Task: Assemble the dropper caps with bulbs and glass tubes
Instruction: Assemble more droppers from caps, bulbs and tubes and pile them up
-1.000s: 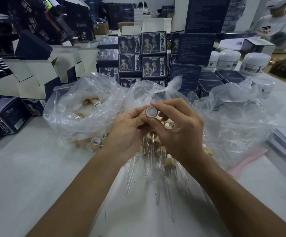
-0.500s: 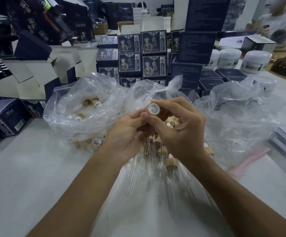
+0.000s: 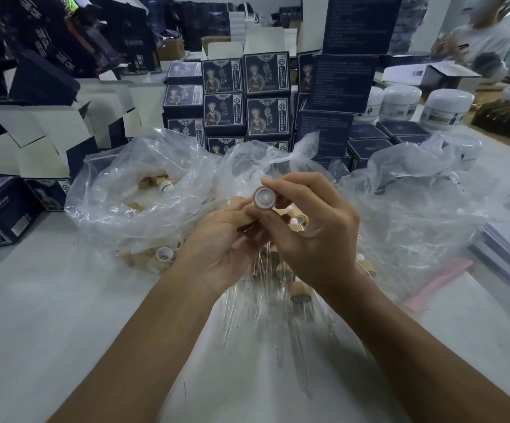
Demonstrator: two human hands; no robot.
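Note:
A wooden dropper cap [image 3: 265,197] with a white inner lining faces the camera, its open end toward me. My right hand [image 3: 311,233] pinches it between thumb and fingers. My left hand [image 3: 221,248] touches the cap from the left with curled fingers; what it holds underneath is hidden. Below the hands lie several assembled droppers [image 3: 299,293] with wooden caps and several loose glass tubes [image 3: 241,309] on the white table. A clear bag [image 3: 131,193] on the left holds loose wooden caps [image 3: 163,254].
Another crumpled clear bag [image 3: 415,190] lies to the right. Stacks of dark blue printed boxes [image 3: 247,96] stand behind the bags, folded white cartons [image 3: 49,138] at left, white jars [image 3: 446,108] at back right. A person in white [image 3: 479,35] works far right.
Both hands have lifted the cap slightly and turned it so that its open end faces the camera more squarely. The pile on the table is unchanged.

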